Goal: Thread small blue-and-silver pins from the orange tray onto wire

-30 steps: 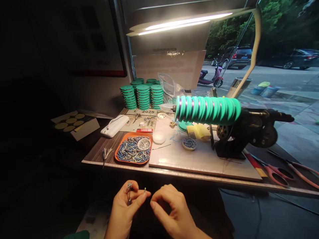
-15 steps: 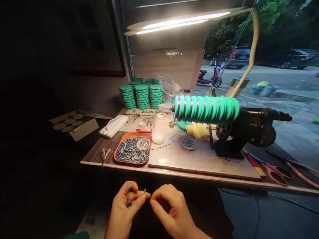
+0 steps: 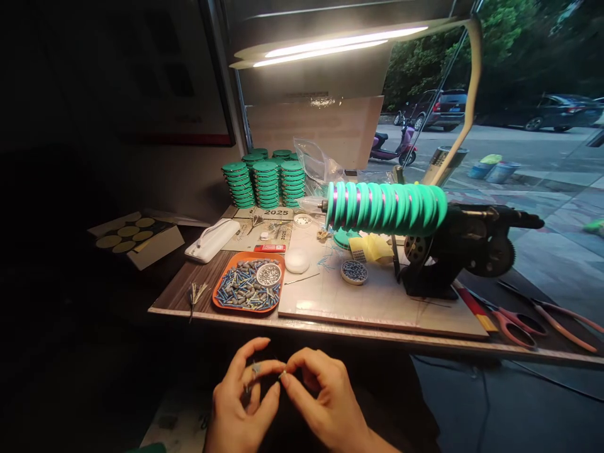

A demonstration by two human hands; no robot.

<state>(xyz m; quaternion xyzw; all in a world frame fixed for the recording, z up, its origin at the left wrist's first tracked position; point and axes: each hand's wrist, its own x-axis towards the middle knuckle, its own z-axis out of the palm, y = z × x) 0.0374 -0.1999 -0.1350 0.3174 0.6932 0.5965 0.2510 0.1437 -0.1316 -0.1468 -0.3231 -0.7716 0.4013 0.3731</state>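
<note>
My left hand [image 3: 245,393] is raised in front of the table edge, thumb apart from the forefinger. A small silvery piece with a thin stem [image 3: 256,368] sits between its fingers; its kind is too small to tell. My right hand [image 3: 328,390] pinches a tiny pale piece [image 3: 284,374] between thumb and forefinger, touching the left fingertip. Beyond the hands, an orange tray [image 3: 216,301] holds many blue and grey cylindrical pieces and a white dish [image 3: 258,277] of tiny silvery parts. To its right stands a round dish of dark blue beads [image 3: 355,271].
A row of green foam spools [image 3: 384,207] sits on the spindle of a black geared machine [image 3: 434,270]. Stacked green spools [image 3: 267,185] stand behind. Scissors [image 3: 516,330] and pliers [image 3: 561,318] lie at the right. A white round lid [image 3: 297,260] is beside the tray.
My left thumb has come away from the forefinger and its fingers have spread. My right fingertips have closed on the tiny piece at the left fingertip. The view has shifted slightly.
</note>
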